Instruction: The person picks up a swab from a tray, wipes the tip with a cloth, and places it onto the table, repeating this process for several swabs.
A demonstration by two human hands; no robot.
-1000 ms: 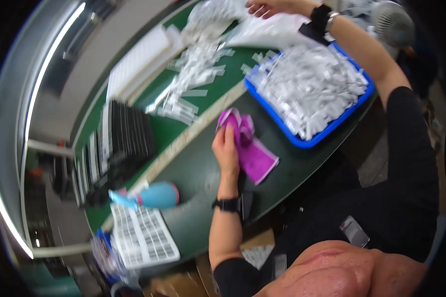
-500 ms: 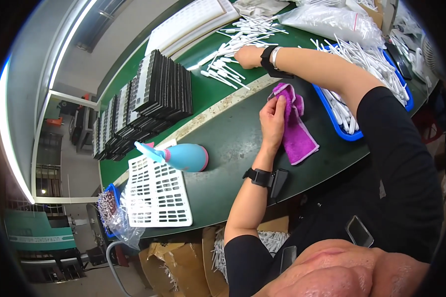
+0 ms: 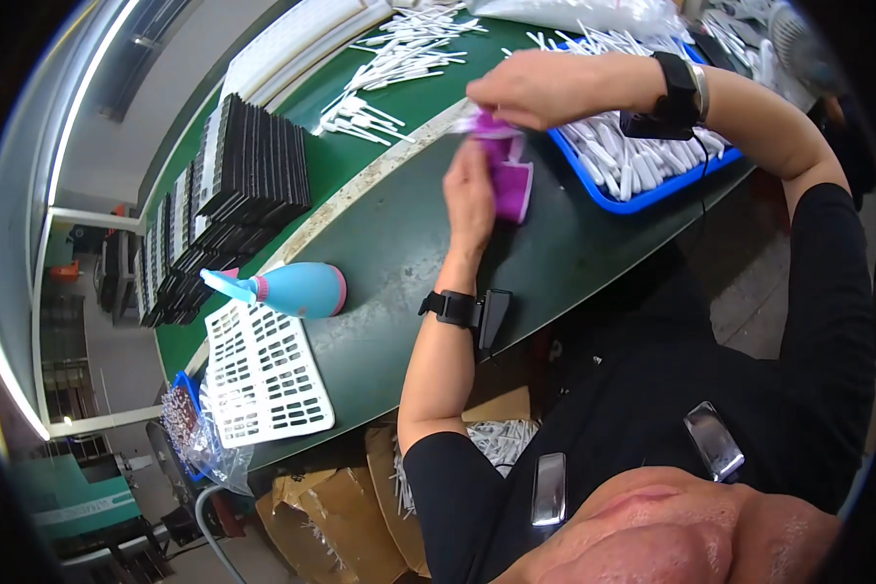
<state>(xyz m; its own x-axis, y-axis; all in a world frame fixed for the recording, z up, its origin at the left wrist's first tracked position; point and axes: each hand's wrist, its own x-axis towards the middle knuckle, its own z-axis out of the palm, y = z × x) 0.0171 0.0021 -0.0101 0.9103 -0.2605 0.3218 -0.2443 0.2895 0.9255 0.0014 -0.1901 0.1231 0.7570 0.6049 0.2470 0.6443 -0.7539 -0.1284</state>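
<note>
Two bare hands meet just above the center of the frame. The left hand [image 3: 470,200] pinches a purple cloth [image 3: 512,185], whose lower end hangs to the right of the fingers. The right hand [image 3: 540,90] is curled at the cloth's upper end; blur hides whether it grips anything. To their right, a blue tray [image 3: 608,205] holds many white sticks [image 3: 642,165]; more sticks lie loose at upper center. Stacked black trays [image 3: 258,165] stand at left, above a light-blue spray bottle [image 3: 302,289] and a white slotted panel [image 3: 263,375].
</note>
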